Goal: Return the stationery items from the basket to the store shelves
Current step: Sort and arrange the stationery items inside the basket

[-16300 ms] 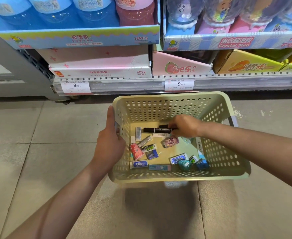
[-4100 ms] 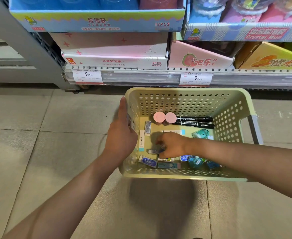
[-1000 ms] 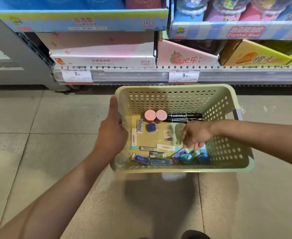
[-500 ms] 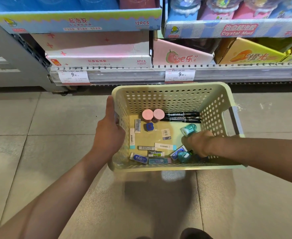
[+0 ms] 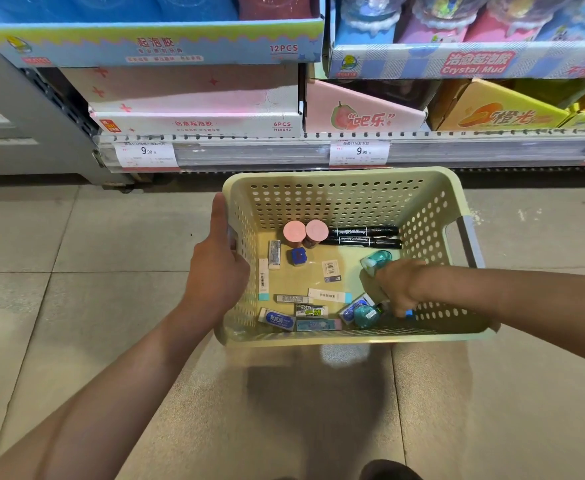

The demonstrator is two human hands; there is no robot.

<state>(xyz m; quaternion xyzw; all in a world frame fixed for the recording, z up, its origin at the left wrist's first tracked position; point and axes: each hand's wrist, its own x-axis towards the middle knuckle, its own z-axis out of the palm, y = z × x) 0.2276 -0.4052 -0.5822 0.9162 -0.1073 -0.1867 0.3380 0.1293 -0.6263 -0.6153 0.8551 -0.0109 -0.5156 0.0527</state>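
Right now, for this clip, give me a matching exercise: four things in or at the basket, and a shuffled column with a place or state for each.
Things:
1. black markers
2. pink-capped jars
3. left hand
4. right hand

Places or states:
A. grips the left rim of the basket
B. lying side by side along the far wall
C. reaching down into the near right corner
D. standing together, left of the markers

Pairs: 1-B, 2-D, 3-A, 4-C
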